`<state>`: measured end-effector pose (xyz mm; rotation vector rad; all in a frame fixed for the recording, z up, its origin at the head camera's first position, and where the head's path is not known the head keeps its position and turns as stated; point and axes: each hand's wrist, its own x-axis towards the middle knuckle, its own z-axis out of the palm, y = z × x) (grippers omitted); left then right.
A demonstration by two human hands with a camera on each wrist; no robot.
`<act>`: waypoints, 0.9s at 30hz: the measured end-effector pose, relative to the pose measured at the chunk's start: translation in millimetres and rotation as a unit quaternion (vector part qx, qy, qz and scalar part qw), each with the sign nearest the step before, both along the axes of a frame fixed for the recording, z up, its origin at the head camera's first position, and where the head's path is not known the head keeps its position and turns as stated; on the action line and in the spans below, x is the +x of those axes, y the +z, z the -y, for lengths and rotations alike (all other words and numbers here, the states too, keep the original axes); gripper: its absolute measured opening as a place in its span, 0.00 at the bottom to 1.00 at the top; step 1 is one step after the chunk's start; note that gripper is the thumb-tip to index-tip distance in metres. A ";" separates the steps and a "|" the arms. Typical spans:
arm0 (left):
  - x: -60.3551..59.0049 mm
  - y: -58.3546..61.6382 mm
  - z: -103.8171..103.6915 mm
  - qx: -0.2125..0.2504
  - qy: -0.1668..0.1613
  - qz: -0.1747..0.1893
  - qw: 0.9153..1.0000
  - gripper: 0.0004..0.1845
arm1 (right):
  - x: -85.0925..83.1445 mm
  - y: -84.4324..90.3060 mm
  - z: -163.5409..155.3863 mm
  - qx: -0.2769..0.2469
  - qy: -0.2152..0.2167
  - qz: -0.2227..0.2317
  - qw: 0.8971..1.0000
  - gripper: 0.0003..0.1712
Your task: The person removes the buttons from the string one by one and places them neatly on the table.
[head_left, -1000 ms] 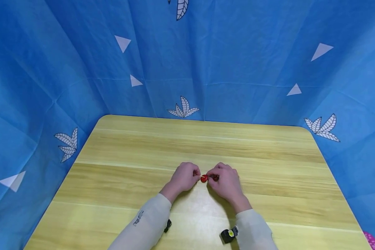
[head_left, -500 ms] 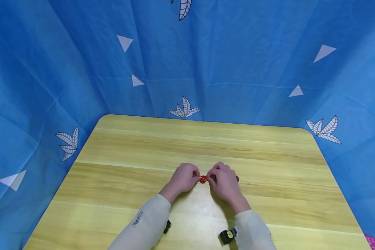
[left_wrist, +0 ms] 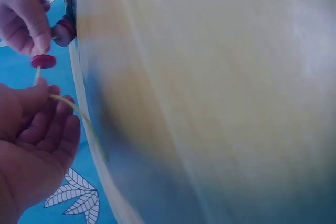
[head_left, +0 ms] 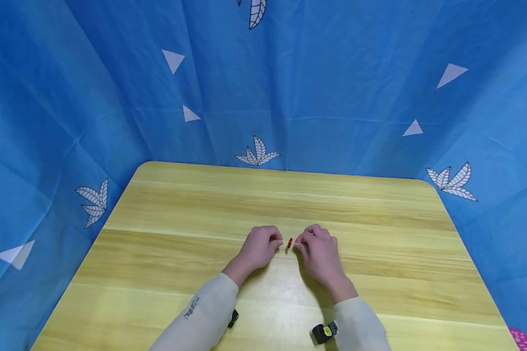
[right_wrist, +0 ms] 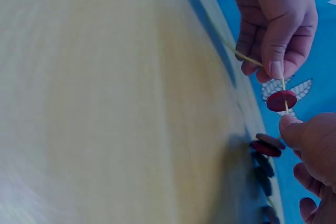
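Observation:
A red button (right_wrist: pixel 281 100) is threaded on a pale yellow string (right_wrist: pixel 247 59) stretched between my two hands. My left hand (head_left: pixel 260 247) pinches the string on one side, and its loose end trails past the fingers. On the other side the thumb and fingertips of my right hand (head_left: pixel 319 254) pinch the string close to the button. Both wrist views show more buttons (right_wrist: pixel 264 173), dark and reddish, hanging along the string beyond my right fingertips. Seen from the head, the red button is a thin upright sliver in the gap between the hands, and the hanging buttons are hidden.
A wooden table (head_left: pixel 193 204) lies under both hands. Blue curtain (head_left: pixel 325 73) with white leaf and triangle prints surrounds its back and sides. A black wrist device (head_left: pixel 322 334) sits by the right sleeve, and something pink (head_left: pixel 521 339) shows at the lower right corner.
The red button has turned from face-on to edge-on. My hands have spread slightly apart. The dark button seen by my right hand earlier has dropped out of the head view.

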<state>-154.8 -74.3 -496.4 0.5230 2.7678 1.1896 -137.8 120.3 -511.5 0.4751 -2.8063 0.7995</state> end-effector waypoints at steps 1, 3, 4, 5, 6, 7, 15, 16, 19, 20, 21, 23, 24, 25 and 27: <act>-0.1 -0.2 -0.7 0.010 0.002 -0.003 1.000 0.04 | 0.2 1.9 -0.9 -0.002 -0.001 -0.005 1.000 0.06; -0.2 -0.7 -2.3 0.031 0.003 -0.008 0.999 0.05 | 0.7 5.5 -2.5 -0.007 -0.003 -0.012 1.000 0.07; -0.2 -1.4 -3.2 0.046 0.003 -0.008 0.999 0.05 | 0.9 7.1 -3.2 -0.010 -0.004 -0.017 1.000 0.07; 0.1 -1.8 -4.3 0.062 0.005 -0.008 0.998 0.06 | 1.2 9.2 -3.6 -0.012 -0.005 -0.021 1.000 0.07; 0.6 -1.8 -5.2 0.080 0.005 -0.007 0.997 0.06 | 1.5 11.0 -3.7 -0.015 -0.005 -0.025 1.000 0.07; 1.1 -1.7 -6.2 0.093 0.007 -0.010 0.996 0.07 | 1.6 12.7 -3.7 -0.019 -0.005 -0.028 0.999 0.07; 4.5 -0.1 -10.8 0.082 0.015 -0.035 0.996 0.09 | 4.2 19.4 -1.2 -0.039 -0.006 -0.032 0.999 0.08; 5.1 0.6 -10.9 0.074 0.017 -0.032 0.997 0.09 | 4.5 19.2 -0.9 -0.039 -0.007 -0.031 0.999 0.08; 6.5 2.3 -11.0 0.051 0.024 -0.026 0.998 0.06 | 5.1 17.9 -0.1 -0.040 -0.010 -0.028 0.999 0.07; 6.9 2.8 -11.0 0.048 0.027 -0.024 0.998 0.05 | 5.3 17.4 0.0 -0.040 -0.011 -0.027 0.999 0.07; 7.1 2.5 -10.9 0.052 0.027 -0.020 0.998 0.04 | 5.4 17.0 0.1 -0.041 -0.012 -0.027 0.999 0.07; 7.4 2.7 -10.5 0.067 0.028 -0.011 0.997 0.06 | 5.6 16.5 -0.1 -0.041 -0.015 -0.026 0.999 0.07; 7.6 2.6 -10.0 0.076 0.028 -0.005 0.997 0.07 | 5.7 16.1 -0.3 -0.041 -0.016 -0.025 0.999 0.08; 7.7 2.1 -9.4 0.085 0.028 0.003 0.996 0.09 | 5.9 16.1 -0.4 -0.041 -0.018 -0.024 0.999 0.08; 8.0 0.8 -7.9 0.108 0.027 0.021 0.994 0.12 | 6.3 15.6 -1.0 -0.042 -0.019 -0.024 0.999 0.07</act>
